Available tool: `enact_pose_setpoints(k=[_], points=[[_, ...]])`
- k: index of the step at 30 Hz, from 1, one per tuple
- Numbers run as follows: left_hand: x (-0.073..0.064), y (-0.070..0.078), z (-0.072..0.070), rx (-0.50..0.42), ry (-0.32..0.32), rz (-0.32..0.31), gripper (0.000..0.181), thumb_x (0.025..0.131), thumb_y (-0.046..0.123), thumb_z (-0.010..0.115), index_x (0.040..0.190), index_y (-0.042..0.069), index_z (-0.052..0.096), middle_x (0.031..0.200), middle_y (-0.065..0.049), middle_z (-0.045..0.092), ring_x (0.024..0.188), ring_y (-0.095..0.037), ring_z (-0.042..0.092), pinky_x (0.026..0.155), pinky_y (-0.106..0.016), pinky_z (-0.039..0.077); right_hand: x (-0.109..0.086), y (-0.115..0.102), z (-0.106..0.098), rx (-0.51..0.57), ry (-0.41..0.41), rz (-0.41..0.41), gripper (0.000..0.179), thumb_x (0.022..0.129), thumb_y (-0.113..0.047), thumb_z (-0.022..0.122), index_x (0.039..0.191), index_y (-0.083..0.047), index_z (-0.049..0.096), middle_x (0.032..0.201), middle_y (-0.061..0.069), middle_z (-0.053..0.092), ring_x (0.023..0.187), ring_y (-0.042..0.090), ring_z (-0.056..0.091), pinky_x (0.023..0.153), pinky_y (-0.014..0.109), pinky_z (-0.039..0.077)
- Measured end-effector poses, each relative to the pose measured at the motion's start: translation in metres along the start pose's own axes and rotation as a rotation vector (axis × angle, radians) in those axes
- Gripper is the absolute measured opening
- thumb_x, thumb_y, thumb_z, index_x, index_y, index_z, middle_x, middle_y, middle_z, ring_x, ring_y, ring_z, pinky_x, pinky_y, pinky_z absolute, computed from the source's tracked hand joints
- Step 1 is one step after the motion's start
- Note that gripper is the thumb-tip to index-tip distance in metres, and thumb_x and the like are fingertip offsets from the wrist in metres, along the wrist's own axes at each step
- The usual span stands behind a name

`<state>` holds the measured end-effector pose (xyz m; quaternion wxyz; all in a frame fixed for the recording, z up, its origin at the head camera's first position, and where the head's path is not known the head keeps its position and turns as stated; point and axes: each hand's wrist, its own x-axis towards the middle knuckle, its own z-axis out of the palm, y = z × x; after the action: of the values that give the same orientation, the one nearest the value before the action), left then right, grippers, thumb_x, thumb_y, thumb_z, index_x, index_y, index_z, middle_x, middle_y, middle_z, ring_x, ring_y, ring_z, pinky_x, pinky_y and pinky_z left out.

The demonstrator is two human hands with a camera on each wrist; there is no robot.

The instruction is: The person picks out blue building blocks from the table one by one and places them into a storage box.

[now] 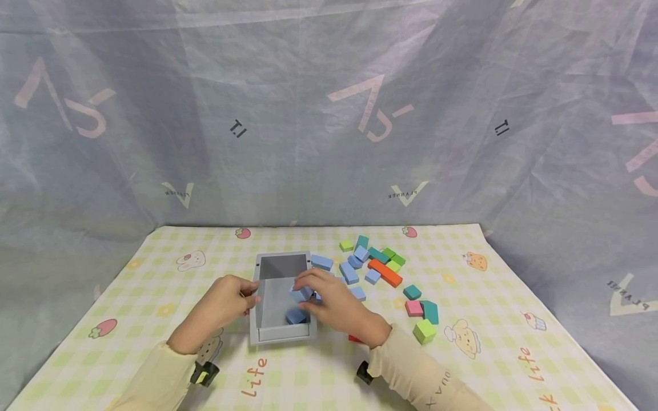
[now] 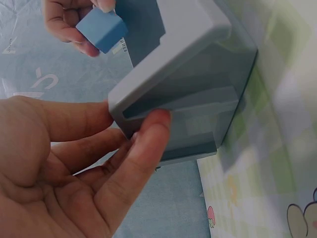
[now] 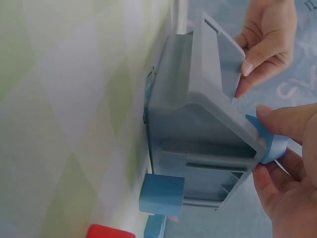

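Grey, open-topped and upright, the box [image 1: 284, 334] stands on the checked tablecloth [image 1: 504, 321], and from my head view I look down into it. On its left side, I see the left hand [image 1: 226, 299] pinching the rim; the left wrist view shows the thumb against the outer wall. With the right hand [image 1: 329, 299], I have a light-blue block [image 1: 300, 293] grasped between thumb and fingers, held over the right part of the opening, near the right rim. Below it, another blue block [image 1: 296, 316] lies inside the box, close to the front right corner.

Right of the box, I make out a loose scatter of blue, teal and lime blocks around a long orange-red bar [image 1: 385, 273]. Nearer me sit a pink block [image 1: 414, 308], a teal block [image 1: 430, 313] touching it, and a lime cube [image 1: 424, 331]. Beige sleeves cover both forearms, and a grey printed curtain [image 1: 308, 171] hangs behind.
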<state>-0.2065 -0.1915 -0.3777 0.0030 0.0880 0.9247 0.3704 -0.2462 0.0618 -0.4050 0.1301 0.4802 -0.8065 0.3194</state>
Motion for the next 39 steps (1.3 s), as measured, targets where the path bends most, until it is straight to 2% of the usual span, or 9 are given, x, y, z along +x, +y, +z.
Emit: enact_pose_setpoints(k=[5, 14, 27, 33, 39], points=[[0.0, 0.0, -0.001, 0.008, 0.0, 0.002, 0.032, 0.092, 0.004, 0.068, 0.122, -0.007, 0.068, 0.067, 0.002, 0.064, 0.054, -0.013, 0.057, 0.048, -0.023, 0.039, -0.001, 0.002, 0.003, -0.024, -0.039, 0.005, 0.035, 0.09, -0.009, 0.074, 0.124, -0.01, 0.065, 0.133, 0.003, 0.058, 0.122, 0.018, 0.057, 0.095, 0.027, 0.05], [0.002, 0.001, -0.001, 0.015, 0.01, 0.007, 0.025, 0.092, 0.004, 0.069, 0.115, -0.004, 0.073, 0.09, -0.006, 0.074, 0.053, -0.011, 0.055, 0.047, -0.023, 0.036, -0.003, 0.004, 0.001, -0.015, -0.06, 0.036, 0.036, 0.09, -0.007, 0.073, 0.125, -0.011, 0.064, 0.133, 0.004, 0.057, 0.119, 0.017, 0.057, 0.09, 0.028, 0.051], [0.003, 0.0, 0.0, 0.021, 0.015, 0.019, 0.026, 0.091, 0.003, 0.068, 0.116, -0.005, 0.072, 0.083, -0.003, 0.073, 0.053, -0.011, 0.054, 0.047, -0.023, 0.037, -0.002, 0.012, -0.014, 0.02, 0.0, 0.029, 0.032, 0.089, -0.007, 0.074, 0.121, -0.006, 0.067, 0.13, 0.007, 0.06, 0.121, 0.02, 0.056, 0.095, 0.032, 0.052], [0.003, 0.0, 0.0, 0.021, 0.018, 0.02, 0.026, 0.091, 0.003, 0.069, 0.116, -0.005, 0.072, 0.084, -0.003, 0.073, 0.052, -0.011, 0.054, 0.047, -0.023, 0.037, -0.003, 0.023, -0.027, 0.049, 0.038, 0.105, 0.034, 0.088, -0.006, 0.076, 0.121, -0.005, 0.067, 0.128, 0.007, 0.061, 0.118, 0.02, 0.058, 0.091, 0.037, 0.054], [0.002, -0.001, 0.0, 0.024, 0.018, 0.015, 0.028, 0.092, 0.004, 0.068, 0.118, -0.005, 0.071, 0.076, -0.001, 0.07, 0.052, -0.011, 0.053, 0.047, -0.023, 0.036, -0.009, 0.048, -0.04, 0.014, 0.095, 0.208, 0.033, 0.088, -0.006, 0.076, 0.12, -0.004, 0.067, 0.128, 0.01, 0.061, 0.113, 0.028, 0.061, 0.088, 0.043, 0.055]])
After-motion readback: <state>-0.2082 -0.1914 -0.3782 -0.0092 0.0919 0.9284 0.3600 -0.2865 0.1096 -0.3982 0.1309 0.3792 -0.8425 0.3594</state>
